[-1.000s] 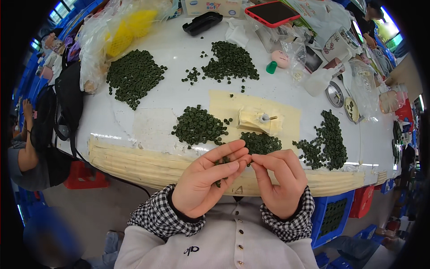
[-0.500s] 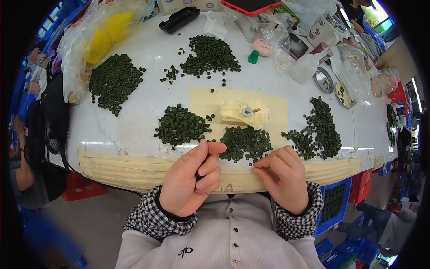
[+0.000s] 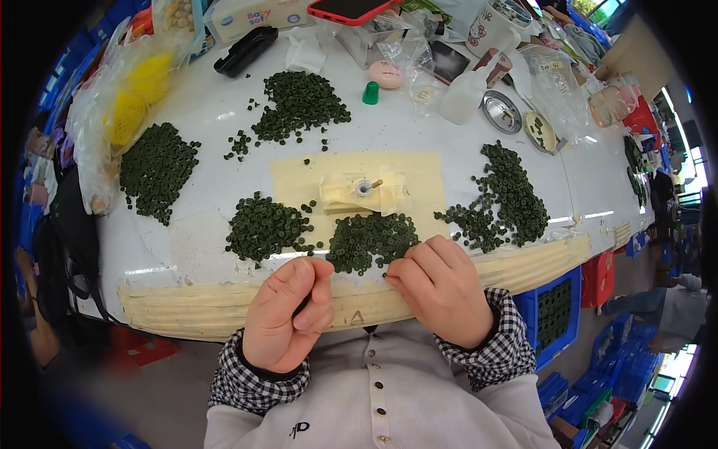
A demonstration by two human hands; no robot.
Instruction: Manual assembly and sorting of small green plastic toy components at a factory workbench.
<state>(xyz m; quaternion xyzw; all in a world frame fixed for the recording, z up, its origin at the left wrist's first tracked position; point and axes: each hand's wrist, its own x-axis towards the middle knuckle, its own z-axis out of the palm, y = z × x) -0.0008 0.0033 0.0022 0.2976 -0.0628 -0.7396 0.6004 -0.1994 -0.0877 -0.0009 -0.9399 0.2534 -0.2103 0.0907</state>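
Note:
My left hand (image 3: 288, 314) is closed in front of the near-left pile of small dark green rings (image 3: 265, 227), thumb and forefinger together. A dark slim thing (image 3: 302, 304) shows between its curled fingers; most of it is hidden. My right hand (image 3: 443, 290) bends in a pinch at the near right edge of the middle ring pile (image 3: 372, 243). A tiny dark ring is right by its fingertips, but whether they grip it cannot be made out. Behind this pile, a block wrapped in cream tape (image 3: 340, 196) carries a light round piece and a short brownish pin (image 3: 377, 182).
More ring piles lie at the far left (image 3: 158, 172), the back (image 3: 301, 106) and the right (image 3: 512, 194). Cream tape (image 3: 224, 299) covers the table's near edge. A green cap (image 3: 370, 93), a white bottle (image 3: 461, 99) and round tins (image 3: 501, 111) stand behind. A blue crate (image 3: 555, 314) sits below at right.
The whole view has shifted, so the table and piles appear further left. My left hand sits slightly nearer me relative to the middle pile. My right fingertips stay at that pile's near edge.

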